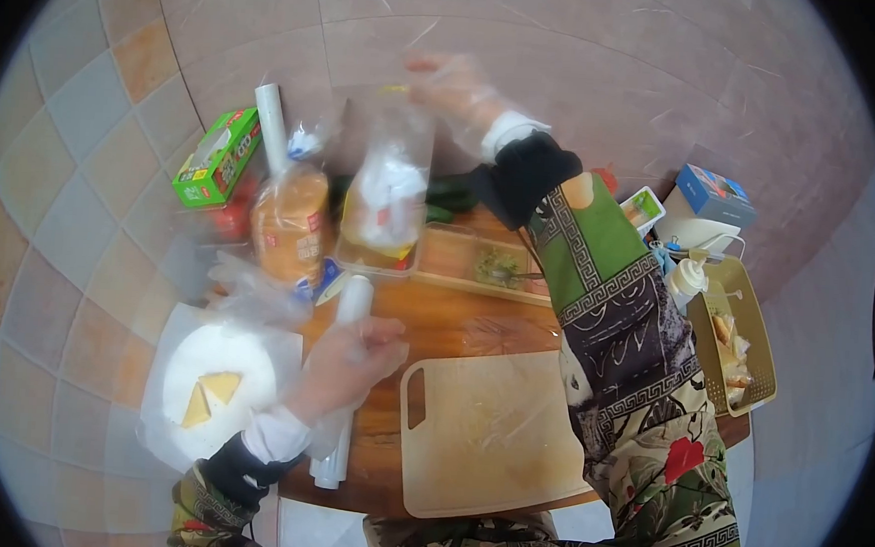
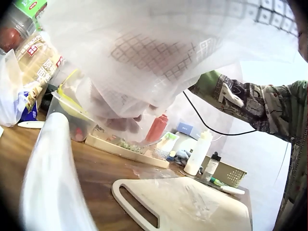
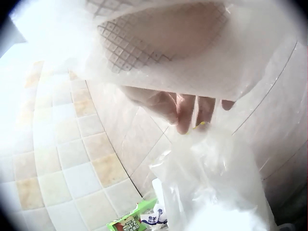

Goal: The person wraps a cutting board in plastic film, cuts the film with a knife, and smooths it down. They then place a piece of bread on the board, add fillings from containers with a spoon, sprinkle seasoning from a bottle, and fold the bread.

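My right hand is raised near the wall and blurred; thumb and fingertips pinch the yellow-edged top of a clear plastic bag. That bag, with white contents, stands in a clear container behind the board. Lower left, my left hand hovers over a white roll, its fingers loosely bent, with nothing visibly held. Translucent plastic covers much of this hand in the left wrist view. Left of it, two yellow wedges lie on a round white item.
A cutting board lies at the front. Behind stand bagged bread, a green box and a sectioned tray. To the right are a white bottle, a blue box and a basket holding food.
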The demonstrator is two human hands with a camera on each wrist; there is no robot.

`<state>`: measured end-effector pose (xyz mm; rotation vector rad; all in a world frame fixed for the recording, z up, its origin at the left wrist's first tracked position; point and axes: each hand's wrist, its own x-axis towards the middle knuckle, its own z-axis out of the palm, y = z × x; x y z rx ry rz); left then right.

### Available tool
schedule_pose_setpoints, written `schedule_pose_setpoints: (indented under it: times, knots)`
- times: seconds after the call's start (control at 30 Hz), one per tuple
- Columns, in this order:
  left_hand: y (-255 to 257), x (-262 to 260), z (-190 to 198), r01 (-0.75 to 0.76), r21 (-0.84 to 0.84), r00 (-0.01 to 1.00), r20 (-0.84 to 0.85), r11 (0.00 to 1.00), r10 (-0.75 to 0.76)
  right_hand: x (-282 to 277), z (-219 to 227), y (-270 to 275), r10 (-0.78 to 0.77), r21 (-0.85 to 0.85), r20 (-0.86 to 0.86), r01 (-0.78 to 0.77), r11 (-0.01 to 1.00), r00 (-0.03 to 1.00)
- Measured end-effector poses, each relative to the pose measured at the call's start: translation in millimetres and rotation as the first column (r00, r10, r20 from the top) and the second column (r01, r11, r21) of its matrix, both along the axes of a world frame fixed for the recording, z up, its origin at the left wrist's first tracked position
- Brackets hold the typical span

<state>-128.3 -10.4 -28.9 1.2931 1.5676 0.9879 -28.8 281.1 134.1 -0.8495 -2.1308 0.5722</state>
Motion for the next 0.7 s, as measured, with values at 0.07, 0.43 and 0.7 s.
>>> schedule_pose_setpoints:
  times: [0.07,0.43,0.7]
  knots:
    - [1,0,-2,0.005,0.015,1.0,-0.028,1.0,-0.005,2,0,1,-0.033,0.05,0.073,0.029,0.998,0.997]
    - [32,-14,-5,-0.037,0.186,0.993,-0.105,0.982,0.058,7,-6,3,-0.002,-0.098,-0.036,-0.002,0.995,0.999]
    - [55,-17,24,-0.076,0.269,0.997,-0.009,0.96,0.081,14,-6,-2,0.009,-0.176,-0.023,-0.012,0.984,1.0]
